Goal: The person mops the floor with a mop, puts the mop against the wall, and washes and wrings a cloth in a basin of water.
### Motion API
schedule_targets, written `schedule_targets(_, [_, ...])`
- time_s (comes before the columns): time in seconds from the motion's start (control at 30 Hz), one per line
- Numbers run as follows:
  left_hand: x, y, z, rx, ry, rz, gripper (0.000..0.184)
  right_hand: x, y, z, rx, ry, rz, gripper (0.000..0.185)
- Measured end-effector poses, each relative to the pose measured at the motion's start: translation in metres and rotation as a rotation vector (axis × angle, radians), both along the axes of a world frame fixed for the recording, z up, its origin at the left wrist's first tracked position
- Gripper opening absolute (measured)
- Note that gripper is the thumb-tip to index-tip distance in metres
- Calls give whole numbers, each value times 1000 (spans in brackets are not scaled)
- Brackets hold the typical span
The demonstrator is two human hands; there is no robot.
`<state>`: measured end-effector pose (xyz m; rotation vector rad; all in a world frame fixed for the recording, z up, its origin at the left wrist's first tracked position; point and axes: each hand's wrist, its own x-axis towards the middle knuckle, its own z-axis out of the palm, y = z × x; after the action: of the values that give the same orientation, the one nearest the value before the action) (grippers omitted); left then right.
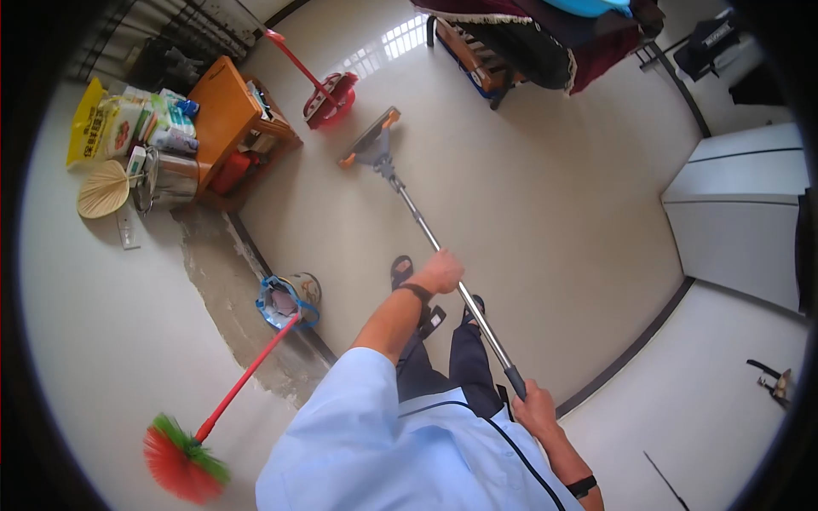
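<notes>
A flat mop point(372, 150) with a grey head and orange ends rests on the floor ahead of me. Its silver pole runs back towards my body, slanting down to the right. Halfway along the pole, my left hand point(439, 272) is wrapped round the metal. My right hand point(535, 410) closes round the dark grip at the pole's near end, close to my right hip. My feet in dark sandals stand on either side of the pole, partly covered by my arm and trousers.
A red long-handled dustpan point(330, 104) stands beyond the mop head. An orange wooden cabinet point(223, 106) is at the left, near a lined bin point(305, 289) and an upturned red-green broom point(186, 460). A cloth-draped table point(545, 43) and a white cabinet point(733, 221) stand right.
</notes>
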<state>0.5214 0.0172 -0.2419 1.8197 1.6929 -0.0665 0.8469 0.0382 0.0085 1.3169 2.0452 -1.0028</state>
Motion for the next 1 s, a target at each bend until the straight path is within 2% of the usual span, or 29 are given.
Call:
schedule_targets(0.07, [14,2,-6,-77,3,-29,16,37,-20,-22,-52,-8,-96,22])
schedule_targets(0.13, [73,0,-6,-245,-70,13,17,93,-46,-23,-105,-36,-165,23])
schedule_targets(0.17, [103,-5,4,-218,-112,-108,17,126,-61,-16,-133,-78,-185,23])
schedule_targets(0.27, [220,-38,10,-201,-358,-369,18,220,-106,33,-206,-248,-253,23])
schedule_targets(0.3, [242,-41,36,-246,-459,-448,19,245,-118,54,-228,-310,-261,23])
schedule_targets(0.4, [338,-74,11,-178,-680,-524,20,290,-136,114,-272,-457,-261,23])
schedule_targets(0.5, [334,-65,24,-184,-734,-561,18,295,-136,143,-255,-492,-251,24])
schedule_targets(0.53, [319,-58,34,-178,-680,-535,18,291,-132,141,-237,-474,-244,24])
schedule_targets(0.6, [278,-43,46,-176,-581,-483,18,274,-123,120,-185,-382,-220,24])
schedule_targets(0.67, [230,-23,37,-121,-512,-413,19,241,-105,82,-121,-246,-186,24])
schedule_targets(0.73, [175,8,21,-96,-274,-351,20,190,-77,41,-61,-95,-154,24])
schedule_targets(0.77, [148,20,-3,-13,-251,-279,19,158,-60,21,-24,-9,-156,22])
schedule_targets(0.8, [114,37,10,-26,-194,-61,16,121,-41,7,7,51,-130,20])
schedule_targets(0.83, [84,58,25,-43,-58,-109,18,80,-20,2,-3,48,-166,19])
schedule_targets(0.9, [50,86,16,17,215,-169,21,23,10,-11,-18,226,-216,25])
schedule_targets(1.0, [35,92,7,233,313,-63,21,4,14,-21,-108,266,-331,24])
